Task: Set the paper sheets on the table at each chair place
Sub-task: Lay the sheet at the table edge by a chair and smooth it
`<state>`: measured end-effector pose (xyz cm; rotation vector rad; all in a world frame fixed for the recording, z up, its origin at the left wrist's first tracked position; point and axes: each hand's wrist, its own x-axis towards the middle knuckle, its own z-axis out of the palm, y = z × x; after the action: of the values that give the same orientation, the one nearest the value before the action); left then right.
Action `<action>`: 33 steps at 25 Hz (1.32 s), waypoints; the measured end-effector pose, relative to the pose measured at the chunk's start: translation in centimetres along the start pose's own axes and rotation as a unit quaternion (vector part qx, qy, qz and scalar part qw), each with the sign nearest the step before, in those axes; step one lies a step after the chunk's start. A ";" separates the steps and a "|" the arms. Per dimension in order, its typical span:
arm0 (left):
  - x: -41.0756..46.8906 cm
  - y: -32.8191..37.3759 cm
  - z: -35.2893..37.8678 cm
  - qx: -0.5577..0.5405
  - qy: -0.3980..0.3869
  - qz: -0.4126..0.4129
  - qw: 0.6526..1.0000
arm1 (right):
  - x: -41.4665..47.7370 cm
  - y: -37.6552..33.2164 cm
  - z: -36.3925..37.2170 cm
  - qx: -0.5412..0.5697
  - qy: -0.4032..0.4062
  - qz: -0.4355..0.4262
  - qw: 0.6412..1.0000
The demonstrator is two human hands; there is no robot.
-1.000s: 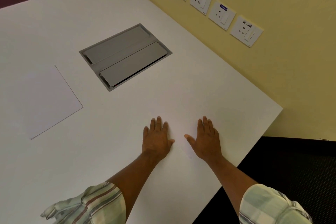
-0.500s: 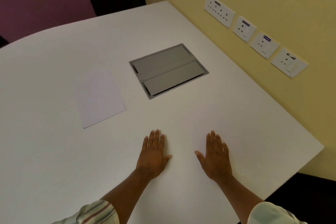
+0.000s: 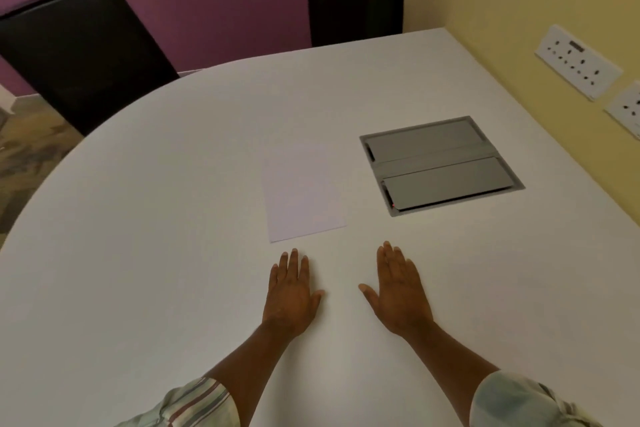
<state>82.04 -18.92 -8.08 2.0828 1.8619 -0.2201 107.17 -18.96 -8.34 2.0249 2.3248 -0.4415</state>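
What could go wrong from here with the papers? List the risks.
1. The paper sheet lies mid-table beside the grey cable box, far from both black chairs; neither chair place looks served.
2. White paper on the white table is hard to see, so a sheet may be missed or doubled.
3. The left hand and right hand lie flat and empty; sliding the sheet with a palm could crease it.

Paper sheet (image 3: 302,192) on table (image 3: 138,253), left of cable hatch (image 3: 441,165)
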 end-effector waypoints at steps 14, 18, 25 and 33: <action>8.5 -12.7 -0.4 -0.026 -0.025 -0.082 0.996 | 15.7 -14.9 3.5 0.047 -0.033 -0.149 0.987; 10.2 -14.9 0.1 -0.017 -0.051 -0.068 0.996 | 17.7 -16.8 4.8 0.034 -0.028 -0.160 0.986; 10.2 -15.7 0.9 -0.026 -0.012 -0.052 0.998 | 18.5 -18.4 5.5 -0.054 0.012 -0.142 0.988; 10.3 -15.3 -1.4 -0.059 -0.027 -0.076 0.995 | 18.1 -18.9 3.3 0.080 0.081 -0.030 0.993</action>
<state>68.12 -7.48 -12.46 1.8424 1.9544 -0.1964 85.39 -4.33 -11.51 2.1406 2.5272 -0.4991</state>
